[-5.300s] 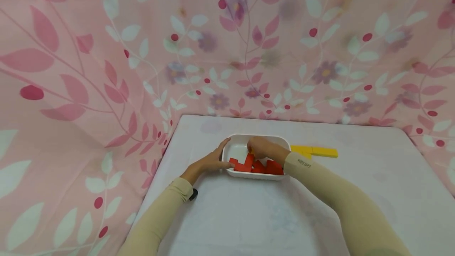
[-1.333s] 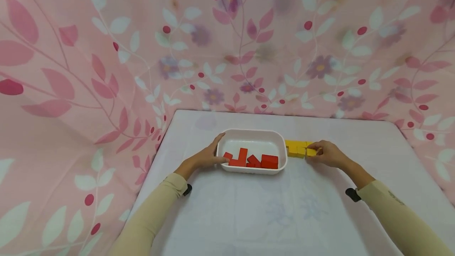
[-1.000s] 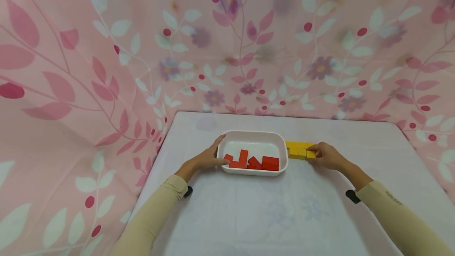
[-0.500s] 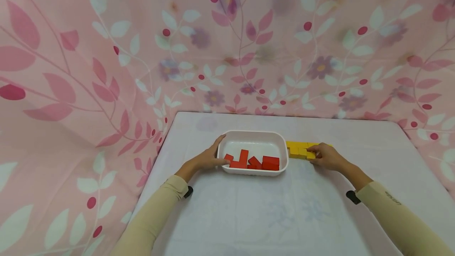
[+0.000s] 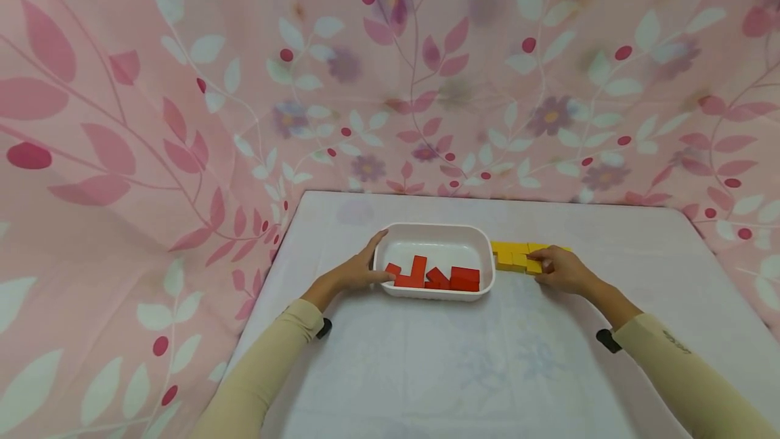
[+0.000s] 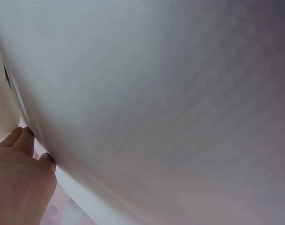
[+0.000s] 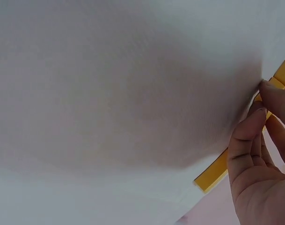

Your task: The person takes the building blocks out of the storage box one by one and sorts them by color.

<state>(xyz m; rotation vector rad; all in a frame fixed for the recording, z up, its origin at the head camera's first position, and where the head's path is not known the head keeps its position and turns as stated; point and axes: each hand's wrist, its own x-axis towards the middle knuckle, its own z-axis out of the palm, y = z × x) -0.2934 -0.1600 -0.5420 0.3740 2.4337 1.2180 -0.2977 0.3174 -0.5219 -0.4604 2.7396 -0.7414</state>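
A white plastic tray (image 5: 439,249) stands near the back of the table, with several red blocks (image 5: 465,279) along its front side. My left hand (image 5: 350,274) holds the tray's left end, thumb over the front-left rim and fingers at the left wall. To the right of the tray, yellow blocks (image 5: 510,248) lie side by side in two rows close together. My right hand (image 5: 567,271) pinches the yellow block (image 5: 533,267) at the right end of the front row. In the right wrist view, a long yellow piece (image 7: 212,173) shows past the fingers.
A white cloth (image 5: 451,364) covers the table. Pink floral curtains (image 5: 426,87) hang behind it and along its left side. The black wrist cameras show under both sleeves.
Some five seconds ago my right hand was inside the tray; now it is at the yellow blocks outside. Over the last second that hand and its block shift slightly right. The left hand stays put.
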